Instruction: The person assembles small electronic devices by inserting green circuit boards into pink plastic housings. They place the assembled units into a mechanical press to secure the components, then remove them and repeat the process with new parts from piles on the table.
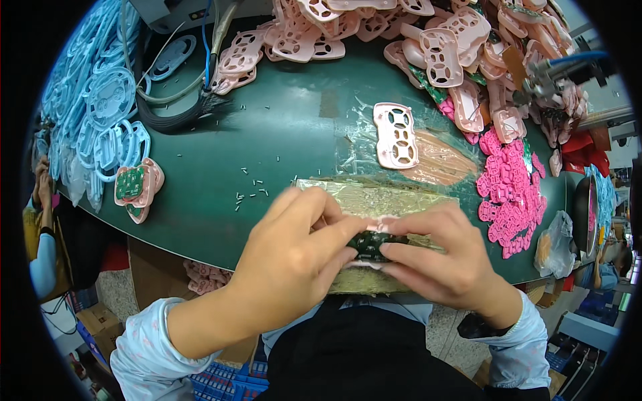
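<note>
Both bare hands meet over a flat, yellowish rectangular block wrapped in clear film, which lies at the near edge of the dark green surface. Between them is a small dark green circuit board set in a pale pink plastic shell, whose edges show above and below the board. The left hand has its fingers bent and closed on the left end of this piece, the thumb tip by the board's edge. The right hand grips the other end, one fingertip pressing on the board and another along the shell's far edge. Beyond the block, a flat pale pink plastic shell with round cutouts lies beside a patch of brown tape. Small silvery screws are scattered to the left of the block, and farther left sits a pale pink shell stack topped by a green circuit board. Glossy light blue plastic frames are heaped at the far left; bright pink plastic pieces are piled at the right.
</note>
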A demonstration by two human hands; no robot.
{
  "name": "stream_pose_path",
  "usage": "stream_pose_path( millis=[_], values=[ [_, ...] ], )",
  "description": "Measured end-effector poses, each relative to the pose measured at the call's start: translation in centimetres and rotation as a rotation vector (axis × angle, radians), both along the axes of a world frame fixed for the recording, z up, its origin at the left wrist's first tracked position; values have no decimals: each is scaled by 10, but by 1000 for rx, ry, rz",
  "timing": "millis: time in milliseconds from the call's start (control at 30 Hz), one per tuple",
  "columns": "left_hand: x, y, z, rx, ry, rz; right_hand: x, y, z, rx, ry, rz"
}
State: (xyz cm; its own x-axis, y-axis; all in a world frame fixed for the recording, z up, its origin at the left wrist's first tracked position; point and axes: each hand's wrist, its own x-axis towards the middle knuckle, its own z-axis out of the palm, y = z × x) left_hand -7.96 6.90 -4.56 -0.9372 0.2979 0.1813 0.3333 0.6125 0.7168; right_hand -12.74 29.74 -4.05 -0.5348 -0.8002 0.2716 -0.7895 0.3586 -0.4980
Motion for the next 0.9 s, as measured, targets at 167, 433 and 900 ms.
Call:
stream_pose_path(
  millis=[167,433,900],
  values=[
    [7,-4,-10,61,-25,41,0,-4,-7,6,83,4],
    [21,-9,-19,54,12,-38,-9,-7,0,88,44,135],
    [50,10,-23,-58,363,-50,-2,-7,2,191,30,101]
  ],
)
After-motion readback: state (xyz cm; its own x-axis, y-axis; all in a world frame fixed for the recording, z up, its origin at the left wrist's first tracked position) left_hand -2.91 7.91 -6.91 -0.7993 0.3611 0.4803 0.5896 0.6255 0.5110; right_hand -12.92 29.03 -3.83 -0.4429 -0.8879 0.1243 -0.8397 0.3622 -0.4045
